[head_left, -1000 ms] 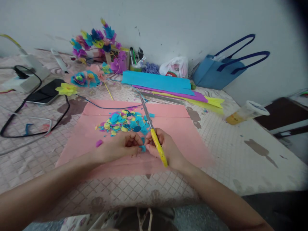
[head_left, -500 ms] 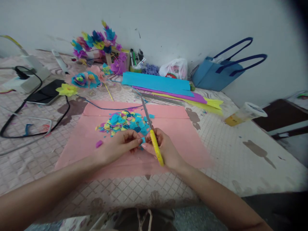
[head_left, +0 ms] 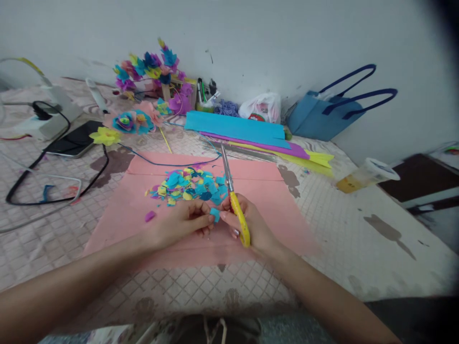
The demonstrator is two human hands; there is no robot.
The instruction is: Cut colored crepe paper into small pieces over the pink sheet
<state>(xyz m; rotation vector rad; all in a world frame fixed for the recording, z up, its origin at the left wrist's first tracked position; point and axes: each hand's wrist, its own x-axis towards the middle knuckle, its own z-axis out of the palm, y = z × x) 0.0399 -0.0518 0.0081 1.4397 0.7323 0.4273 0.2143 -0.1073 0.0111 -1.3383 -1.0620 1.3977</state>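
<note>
My left hand (head_left: pixel 181 222) and my right hand (head_left: pixel 251 224) meet over a pink paper sheet (head_left: pixel 283 210). Between their fingertips they pinch a small blue paper piece (head_left: pixel 214 214). My right hand also grips yellow-handled scissors (head_left: pixel 234 203), whose blades point away toward the wall. Just beyond my fingers lies a heap of small coloured paper scraps (head_left: pixel 188 185).
Blue, purple and yellow paper sheets (head_left: pixel 236 126) lie behind the pink one. Paper flowers (head_left: pixel 150 71) stand at the back left, a blue bag (head_left: pixel 319 114) at the back right. A phone (head_left: pixel 73 141), cables and a charger sit left. A plastic cup (head_left: pixel 366 174) lies right.
The view has shifted slightly. Both hands stay together over the pink sheet; the blue piece now shows more clearly between the fingertips and the scissors stand a little steeper.
</note>
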